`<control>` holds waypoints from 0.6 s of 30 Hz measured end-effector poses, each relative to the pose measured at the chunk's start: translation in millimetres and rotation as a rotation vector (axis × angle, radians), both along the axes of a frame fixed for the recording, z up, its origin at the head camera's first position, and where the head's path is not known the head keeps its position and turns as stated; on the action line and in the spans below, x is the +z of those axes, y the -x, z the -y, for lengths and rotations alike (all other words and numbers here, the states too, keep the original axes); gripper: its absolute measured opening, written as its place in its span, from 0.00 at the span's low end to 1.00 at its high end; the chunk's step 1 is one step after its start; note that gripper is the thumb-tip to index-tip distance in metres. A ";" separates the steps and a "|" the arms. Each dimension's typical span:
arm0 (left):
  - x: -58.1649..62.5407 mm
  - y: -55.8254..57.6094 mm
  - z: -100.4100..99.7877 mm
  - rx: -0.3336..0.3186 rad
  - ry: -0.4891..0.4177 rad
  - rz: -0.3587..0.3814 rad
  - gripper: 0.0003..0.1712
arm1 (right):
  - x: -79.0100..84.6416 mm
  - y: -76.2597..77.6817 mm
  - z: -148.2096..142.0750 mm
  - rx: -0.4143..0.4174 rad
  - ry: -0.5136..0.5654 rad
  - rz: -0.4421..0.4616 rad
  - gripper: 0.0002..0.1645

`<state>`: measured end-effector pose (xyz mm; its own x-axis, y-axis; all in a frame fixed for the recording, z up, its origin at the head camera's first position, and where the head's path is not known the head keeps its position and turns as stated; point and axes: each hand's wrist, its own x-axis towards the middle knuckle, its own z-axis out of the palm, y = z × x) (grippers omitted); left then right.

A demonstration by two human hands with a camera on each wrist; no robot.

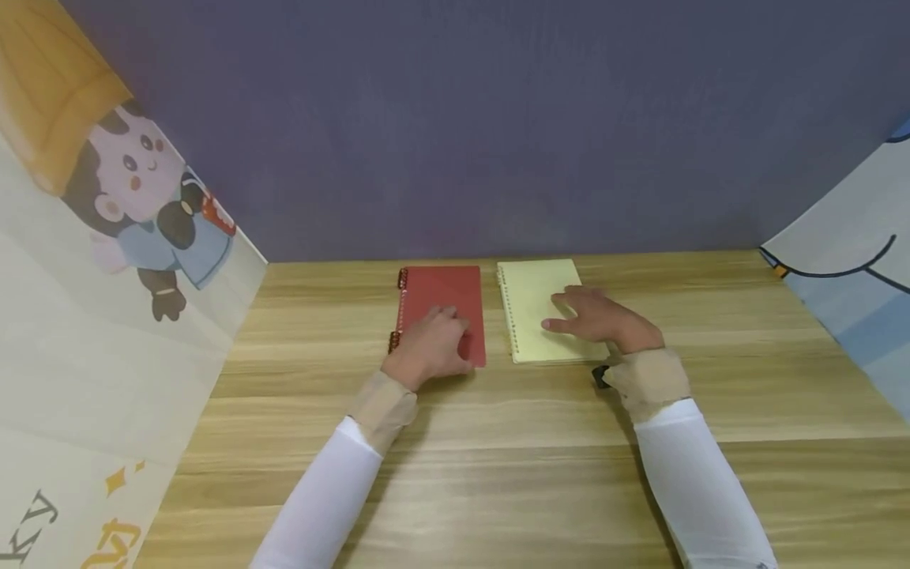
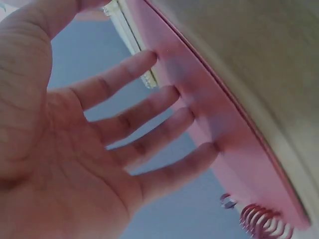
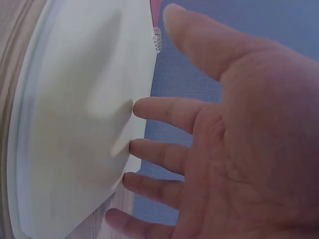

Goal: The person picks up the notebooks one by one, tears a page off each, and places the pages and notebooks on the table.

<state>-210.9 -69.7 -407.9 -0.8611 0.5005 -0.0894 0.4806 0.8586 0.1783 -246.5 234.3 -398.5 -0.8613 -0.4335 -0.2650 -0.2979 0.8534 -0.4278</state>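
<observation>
Two spiral notebooks lie side by side on the wooden table. The red notebook (image 1: 444,286) is on the left, with its dark red coil along its left edge. My left hand (image 1: 435,344) rests over its lower part, fingers spread and fingertips on the cover, as the left wrist view shows. To the right lies the pale yellow notebook (image 1: 536,292), its coil on the left edge too. My right hand (image 1: 596,316) is over its right side, fingers extended and the thumb apart. In the right wrist view the fingertips (image 3: 141,107) meet the yellow cover. Neither hand grips anything.
The wooden table (image 1: 498,474) ends at a dark blue-grey wall (image 1: 498,126) right behind the notebooks. A white panel with a cartoon figure (image 1: 149,182) stands on the left, another printed panel (image 1: 846,237) on the right. A narrow strip of table separates the notebooks.
</observation>
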 end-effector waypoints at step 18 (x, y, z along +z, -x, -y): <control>9.6 -0.9 13.9 -0.045 0.019 0.086 0.42 | 1.8 0.7 2.7 -0.018 -0.036 0.008 0.47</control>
<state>-210.0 -83.6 -398.3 -0.8266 0.5358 -0.1724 0.5021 0.8403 0.2045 -247.2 231.6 -396.7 -0.8667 -0.4084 -0.2864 -0.2795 0.8732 -0.3993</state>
